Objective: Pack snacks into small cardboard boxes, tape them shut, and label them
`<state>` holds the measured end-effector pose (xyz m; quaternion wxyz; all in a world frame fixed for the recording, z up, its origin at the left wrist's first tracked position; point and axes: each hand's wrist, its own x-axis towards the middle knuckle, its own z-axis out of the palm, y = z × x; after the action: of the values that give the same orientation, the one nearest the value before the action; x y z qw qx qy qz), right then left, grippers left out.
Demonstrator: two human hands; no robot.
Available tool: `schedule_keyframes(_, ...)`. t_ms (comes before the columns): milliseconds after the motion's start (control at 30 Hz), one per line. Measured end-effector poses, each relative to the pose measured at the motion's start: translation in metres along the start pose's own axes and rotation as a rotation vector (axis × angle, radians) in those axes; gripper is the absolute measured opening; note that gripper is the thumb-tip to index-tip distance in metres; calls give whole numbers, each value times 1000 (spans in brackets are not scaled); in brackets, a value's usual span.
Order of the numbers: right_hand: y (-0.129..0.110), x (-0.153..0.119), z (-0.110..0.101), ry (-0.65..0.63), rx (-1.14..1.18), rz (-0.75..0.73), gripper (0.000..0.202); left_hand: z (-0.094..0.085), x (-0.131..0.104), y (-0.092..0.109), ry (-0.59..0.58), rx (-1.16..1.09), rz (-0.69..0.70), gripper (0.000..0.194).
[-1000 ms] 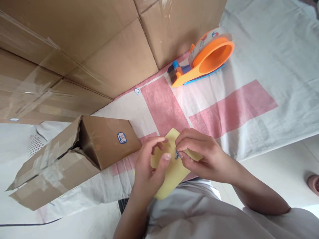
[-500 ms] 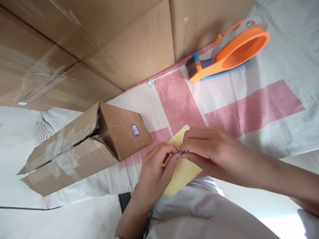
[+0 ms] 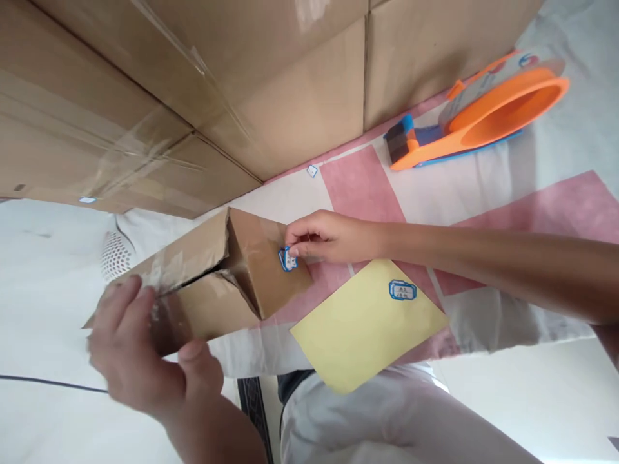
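My right hand (image 3: 314,238) pinches a small white sticker label (image 3: 289,259) with a blue border, held at the end face of a long, taped cardboard box (image 3: 275,283). Part of another blue outline shows beside that label. Blurred, my left hand (image 3: 145,348) is at the near side of the box, its fingers over the top and its thumb held apart. A yellow sheet (image 3: 358,328) lies by the table's front edge, with blue-bordered labels (image 3: 402,290) on it that seem to overlap.
Large taped cartons (image 3: 300,96) stand along the back. An orange and blue tape dispenser (image 3: 483,122) sits at the right on the pink and white cloth (image 3: 362,183). One small label (image 3: 312,171) lies near the cartons, and another (image 3: 88,200) is at their lower left.
Both hands have left the yellow sheet, uncovering its labels. My right hand has moved left to the box's end with a label; my left hand has swung left to the box. The view has shifted slightly.
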<state>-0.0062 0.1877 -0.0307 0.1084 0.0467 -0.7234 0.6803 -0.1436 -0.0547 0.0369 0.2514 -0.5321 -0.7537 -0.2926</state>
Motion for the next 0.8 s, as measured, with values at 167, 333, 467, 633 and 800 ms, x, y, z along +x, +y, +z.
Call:
schedule_keyframes(167,-4,1,7,53,-111,-16,16,13,7,5,93,150,32,64)
schedule_keyframes(333,-10,2,7,75,-192,11,16,12,3,7,86,147,28,66)
schedule_keyframes(467,-6,0,9,235,-185,143,26,9,2,6,69,165,11,67)
schedule_keyframes(633,-2,-1,12,196,-144,50,23,10,3,4,90,161,34,66)
schedule_keyframes(800,-21,-6,15,33,-566,-35,18,8,-3,-2,38,137,33,64)
